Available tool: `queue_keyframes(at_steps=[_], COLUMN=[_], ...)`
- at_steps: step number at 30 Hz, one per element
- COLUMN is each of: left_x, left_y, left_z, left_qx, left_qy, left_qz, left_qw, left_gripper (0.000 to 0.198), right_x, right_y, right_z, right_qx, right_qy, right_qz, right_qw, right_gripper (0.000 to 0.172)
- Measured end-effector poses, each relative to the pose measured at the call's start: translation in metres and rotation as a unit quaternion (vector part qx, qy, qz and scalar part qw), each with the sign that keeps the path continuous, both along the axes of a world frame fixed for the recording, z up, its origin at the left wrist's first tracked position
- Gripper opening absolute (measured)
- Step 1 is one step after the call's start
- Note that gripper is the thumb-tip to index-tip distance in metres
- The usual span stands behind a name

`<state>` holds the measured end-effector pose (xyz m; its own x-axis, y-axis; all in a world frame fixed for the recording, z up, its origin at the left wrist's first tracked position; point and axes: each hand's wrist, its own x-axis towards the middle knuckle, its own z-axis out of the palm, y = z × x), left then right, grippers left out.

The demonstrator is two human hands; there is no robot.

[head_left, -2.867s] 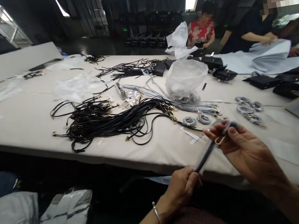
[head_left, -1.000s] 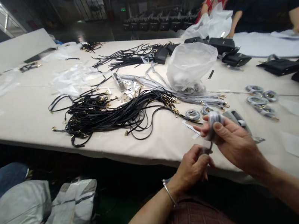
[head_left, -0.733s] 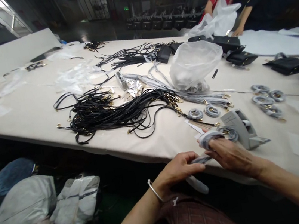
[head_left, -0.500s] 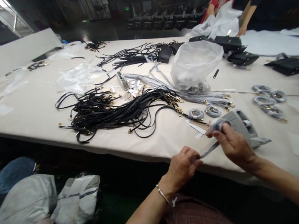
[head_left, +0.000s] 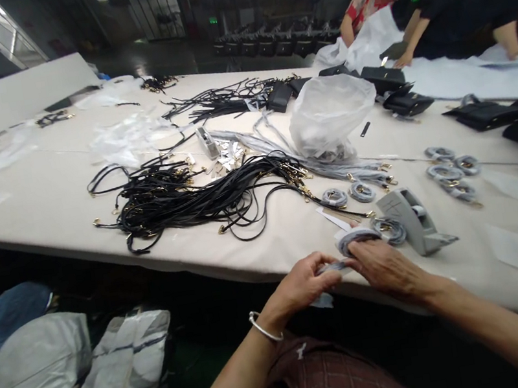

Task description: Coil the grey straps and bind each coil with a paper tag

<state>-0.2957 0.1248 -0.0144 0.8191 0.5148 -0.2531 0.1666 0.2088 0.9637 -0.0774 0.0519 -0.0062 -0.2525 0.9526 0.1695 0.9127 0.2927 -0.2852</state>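
At the near table edge, my right hand [head_left: 382, 265] grips a strap [head_left: 358, 238] wound into a coil and wrapped in clear plastic. My left hand [head_left: 308, 283] pinches the loose tail of that strap, just left of the coil. Another coiled strap [head_left: 390, 230] lies right behind my right hand, beside a grey tape dispenser [head_left: 411, 222]. Two more wrapped coils [head_left: 361, 191] rest farther back. A large heap of black straps [head_left: 200, 196] with gold clasps spreads to the left, and plastic-wrapped straps [head_left: 368, 170] lie uncoiled behind the coils.
A clear plastic bag [head_left: 332, 113] stands mid-table near a small box [head_left: 206, 142] and scattered white tags [head_left: 230, 154]. Several coils [head_left: 445, 173] and black bags [head_left: 486, 112] lie to the right. Two people work across the table [head_left: 68, 204]. Wrapped bundles [head_left: 125, 359] sit below, left.
My right hand has lowered and turned, bringing the coil closer to my left hand; the free tail between them is shorter. The coil beside the tape dispenser has come into view.
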Motion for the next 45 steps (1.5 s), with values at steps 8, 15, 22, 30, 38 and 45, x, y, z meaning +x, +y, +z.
queue_keyframes(at_steps=[8,15,22,30,38,45], left_x=[-0.004,0.012,0.021,0.019,-0.014,-0.036], left_y=[0.013,-0.012,-0.037,-0.031,-0.023,-0.006], left_z=[-0.018,-0.034,-0.029,-0.015,-0.008,0.000], left_qx=[0.132,-0.055,-0.037,-0.332,-0.046,0.145], left_qy=[0.008,-0.105,-0.082,-0.199,-0.011,0.079], left_qz=[-0.008,0.063,0.071,0.005,-0.056,-0.001], left_qw=[0.991,0.991,0.993,0.922,0.997,0.986], left_gripper=[0.016,0.044,0.031,0.038,0.041,0.027], right_x=[-0.027,-0.054,-0.054,-0.053,-0.033,-0.030], right_y=[-0.034,-0.023,0.012,0.013,0.011,-0.010], right_z=[0.015,0.050,0.072,0.030,-0.018,-0.019], right_qx=[-0.382,-0.310,-0.127,0.029,0.069,-0.087], right_qy=[0.259,0.694,0.770,0.400,-0.015,0.010], right_qz=[-0.067,-0.219,-0.241,-0.153,0.114,0.100], right_qw=[0.884,0.611,0.577,0.903,0.991,0.991], right_gripper=[0.049,0.048,0.030,0.027,0.023,0.034])
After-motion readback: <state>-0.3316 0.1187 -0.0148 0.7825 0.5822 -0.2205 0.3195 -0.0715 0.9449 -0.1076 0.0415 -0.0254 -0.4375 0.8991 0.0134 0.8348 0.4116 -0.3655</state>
